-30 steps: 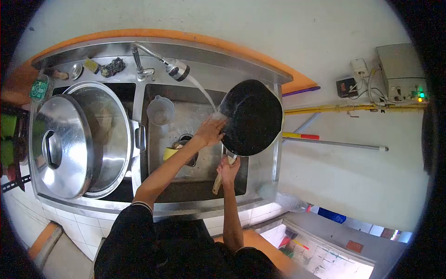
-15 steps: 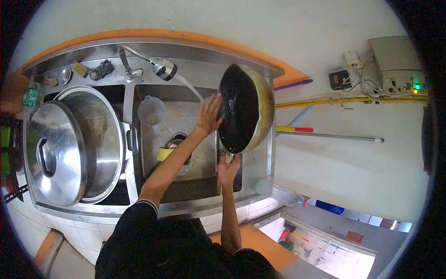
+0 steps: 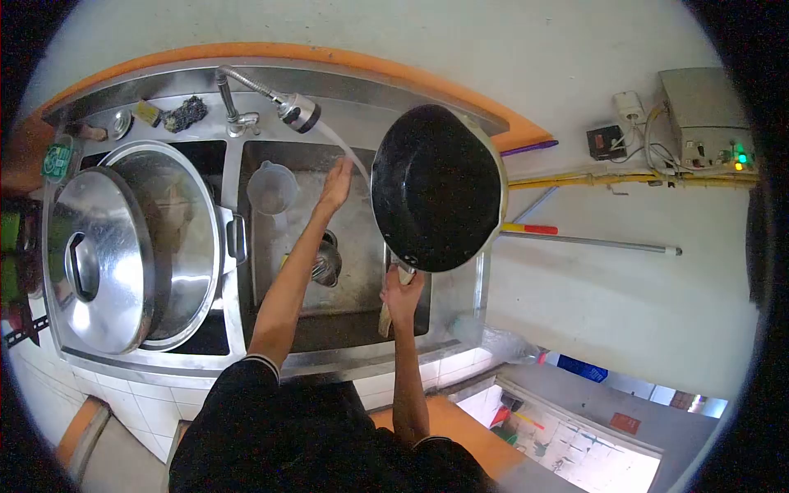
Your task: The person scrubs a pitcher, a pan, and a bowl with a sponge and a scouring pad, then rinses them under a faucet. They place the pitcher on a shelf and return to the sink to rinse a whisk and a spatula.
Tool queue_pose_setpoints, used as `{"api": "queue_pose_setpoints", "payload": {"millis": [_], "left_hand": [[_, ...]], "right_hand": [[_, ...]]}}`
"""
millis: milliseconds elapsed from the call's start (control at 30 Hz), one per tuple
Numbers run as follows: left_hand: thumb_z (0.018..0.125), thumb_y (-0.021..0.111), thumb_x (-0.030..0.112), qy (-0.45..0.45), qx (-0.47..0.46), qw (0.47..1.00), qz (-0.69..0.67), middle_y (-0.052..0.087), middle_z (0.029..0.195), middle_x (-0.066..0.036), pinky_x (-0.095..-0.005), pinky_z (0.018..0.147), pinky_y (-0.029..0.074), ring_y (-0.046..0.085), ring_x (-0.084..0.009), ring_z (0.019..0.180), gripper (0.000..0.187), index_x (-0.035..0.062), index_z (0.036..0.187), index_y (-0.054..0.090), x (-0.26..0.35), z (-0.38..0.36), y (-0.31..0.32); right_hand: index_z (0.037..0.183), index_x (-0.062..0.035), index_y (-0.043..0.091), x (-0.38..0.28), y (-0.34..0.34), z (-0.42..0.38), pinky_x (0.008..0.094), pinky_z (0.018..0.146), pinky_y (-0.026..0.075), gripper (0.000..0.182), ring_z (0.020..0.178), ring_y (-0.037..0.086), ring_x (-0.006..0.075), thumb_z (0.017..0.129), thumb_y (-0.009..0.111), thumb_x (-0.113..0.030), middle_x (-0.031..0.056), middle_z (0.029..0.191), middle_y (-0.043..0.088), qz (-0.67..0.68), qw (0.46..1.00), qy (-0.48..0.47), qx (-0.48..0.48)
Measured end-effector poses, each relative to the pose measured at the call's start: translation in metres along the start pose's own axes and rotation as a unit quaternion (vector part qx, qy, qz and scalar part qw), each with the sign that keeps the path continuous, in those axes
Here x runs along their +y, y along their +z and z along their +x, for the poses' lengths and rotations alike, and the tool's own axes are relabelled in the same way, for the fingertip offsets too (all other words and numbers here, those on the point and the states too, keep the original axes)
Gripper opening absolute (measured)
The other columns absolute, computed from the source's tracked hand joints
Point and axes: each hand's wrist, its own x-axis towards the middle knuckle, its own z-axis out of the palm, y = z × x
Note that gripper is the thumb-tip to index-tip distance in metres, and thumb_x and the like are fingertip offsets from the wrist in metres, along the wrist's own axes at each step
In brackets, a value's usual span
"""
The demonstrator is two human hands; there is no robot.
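Note:
A large black pan [image 3: 440, 189] is tilted over the right side of the sink, its dark inside showing. My right hand [image 3: 402, 294] is closed around its handle. Off the pan's left edge, my left hand [image 3: 335, 186] is in the air over the basin, holding nothing, its fingers stretched out. Water runs from the faucet head [image 3: 299, 113] towards the pan's left rim, passing close to my left fingertips. Below my left hand, a metal item [image 3: 327, 264] lies in the basin [image 3: 353, 300]. A clear plastic jug [image 3: 272, 188] is in the basin's upper left.
A large metal pot [image 3: 201, 246] with its lid [image 3: 107, 263] leaning on it fills the left basin. A dark scrubber [image 3: 186, 114] and a yellow sponge [image 3: 148, 113] lie on the back ledge. Poles with a red grip [image 3: 540, 230] are at the right wall.
My left hand has come off the pan and moved left. The pan has turned so that more of its inside faces the camera, with my right hand still on the handle.

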Motion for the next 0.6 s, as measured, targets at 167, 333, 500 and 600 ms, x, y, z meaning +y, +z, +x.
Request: {"api": "queue_pose_setpoints", "payload": {"millis": [167,333,500,600], "left_hand": [[0.091,0.046,0.035,-0.022,-0.156,0.987,-0.043,0.057,0.108,-0.008,-0.0287,0.082,0.044,0.057,-0.0166,0.091,0.046,0.0005,0.121,0.046,0.035,-0.018,-0.005],[0.088,0.054,0.020,0.072,-0.022,0.976,-0.204,0.061,0.088,-0.003,-0.0213,0.065,0.041,0.053,-0.0101,0.075,0.027,0.0009,0.107,0.053,0.021,-0.040,0.005],[0.085,0.056,0.011,-0.096,-0.070,0.965,-0.234,0.060,0.081,0.000,-0.0201,0.054,0.037,0.048,-0.0057,0.064,0.020,0.0029,0.103,0.056,0.024,-0.054,-0.027],[0.083,0.056,0.007,-0.036,-0.042,0.978,-0.200,0.060,0.081,0.002,-0.0205,0.055,0.037,0.049,-0.0056,0.064,0.021,0.0038,0.104,0.056,0.001,-0.044,-0.036]], "right_hand": [[0.092,-0.0053,0.042,0.015,0.015,0.009,0.0227,0.035,0.033,0.015,0.040,0.041,0.0078,0.084,0.055,-0.008,0.0005,0.057,0.045,0.048,0.998,0.018,-0.023],[0.088,-0.0060,0.042,0.026,0.032,0.024,0.0230,0.036,0.034,0.013,0.042,0.042,0.0082,0.084,0.054,-0.007,0.0000,0.057,0.045,0.078,0.995,0.013,-0.060],[0.093,-0.0028,0.045,0.068,0.041,0.050,0.0238,0.038,0.034,0.019,0.044,0.044,0.0090,0.082,0.059,-0.008,0.0027,0.062,0.050,0.035,0.991,-0.028,-0.124],[0.090,-0.0022,0.048,0.079,0.055,0.068,0.0246,0.036,0.032,0.016,0.041,0.043,0.0091,0.080,0.060,-0.006,0.0034,0.059,0.050,0.027,0.996,-0.067,-0.054]]}}
